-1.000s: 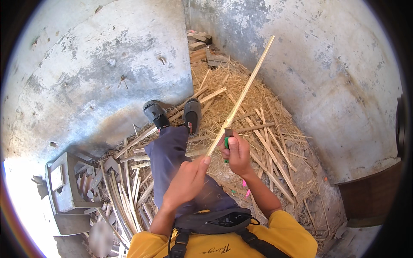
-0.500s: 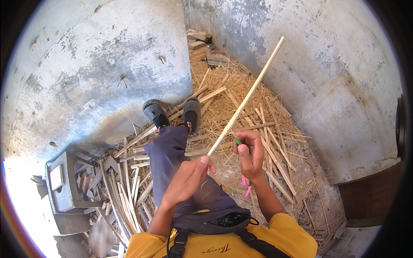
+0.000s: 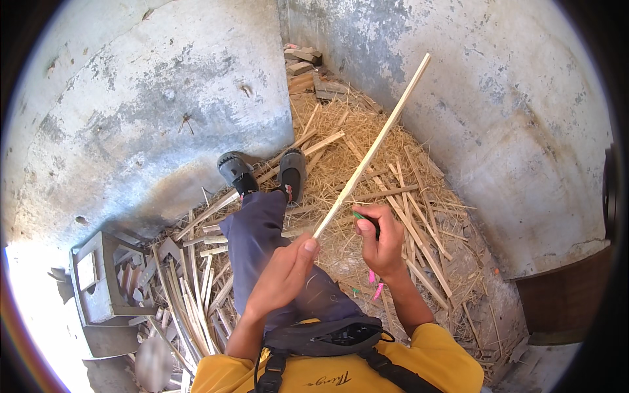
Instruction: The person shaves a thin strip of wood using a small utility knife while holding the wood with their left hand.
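My left hand is closed around the lower end of a long, pale wooden strip. The strip slants up and away to the right, its far end in front of the wall. Just right of its lower part, my right hand is curled shut on a small green-and-black tool. Its green end points toward the strip, with a small gap seen between them. My fingers cover most of the tool, so its exact kind does not show.
Straw and shavings cover the floor among scattered wooden strips. More strips lie heaped at left beside a grey box-like frame. Worn walls meet ahead. Small pink pieces lie below my right hand.
My right hand has drawn slightly down, and the tool has turned so that more of its black part shows. The wooden strip has shifted slightly left with my left hand.
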The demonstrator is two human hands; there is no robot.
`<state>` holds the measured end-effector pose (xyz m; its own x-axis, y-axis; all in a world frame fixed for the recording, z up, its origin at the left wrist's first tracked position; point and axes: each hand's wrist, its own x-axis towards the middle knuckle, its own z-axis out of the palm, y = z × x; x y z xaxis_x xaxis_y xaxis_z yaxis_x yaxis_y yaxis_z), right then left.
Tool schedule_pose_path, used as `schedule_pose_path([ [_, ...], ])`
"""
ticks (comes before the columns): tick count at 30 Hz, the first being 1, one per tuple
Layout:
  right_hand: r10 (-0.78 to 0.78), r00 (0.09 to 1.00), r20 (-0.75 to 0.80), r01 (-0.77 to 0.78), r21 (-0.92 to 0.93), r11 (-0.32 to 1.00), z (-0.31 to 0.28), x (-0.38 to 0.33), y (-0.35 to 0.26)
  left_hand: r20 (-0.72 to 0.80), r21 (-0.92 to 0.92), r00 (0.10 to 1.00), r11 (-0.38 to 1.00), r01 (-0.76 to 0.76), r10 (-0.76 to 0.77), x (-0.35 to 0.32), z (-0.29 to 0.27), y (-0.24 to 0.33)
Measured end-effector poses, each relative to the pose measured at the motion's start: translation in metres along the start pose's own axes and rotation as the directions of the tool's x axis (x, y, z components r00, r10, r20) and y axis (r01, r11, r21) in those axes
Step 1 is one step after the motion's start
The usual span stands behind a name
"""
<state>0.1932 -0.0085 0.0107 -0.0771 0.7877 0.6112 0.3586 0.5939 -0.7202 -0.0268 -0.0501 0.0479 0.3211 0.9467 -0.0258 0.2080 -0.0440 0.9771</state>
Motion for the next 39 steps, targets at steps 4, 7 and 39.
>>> schedule_pose_path([
  [4,-0.041,0.998,0.052,0.047,-0.121,0.991,-0.004,0.008,-0.011,0.011,0.037,1.0,0.999,-0.005,0.005,0.0,-0.003,-0.002],
  [7,-0.089,0.993,0.076,0.103,-0.197,0.975,-0.004,0.014,-0.014,-0.036,0.098,0.999,0.995,-0.006,0.009,-0.001,-0.002,0.001],
  [39,-0.137,0.988,0.075,0.153,-0.277,0.949,-0.005,0.012,-0.009,-0.038,0.198,0.999,0.98,-0.013,0.021,0.001,0.0,0.007],
])
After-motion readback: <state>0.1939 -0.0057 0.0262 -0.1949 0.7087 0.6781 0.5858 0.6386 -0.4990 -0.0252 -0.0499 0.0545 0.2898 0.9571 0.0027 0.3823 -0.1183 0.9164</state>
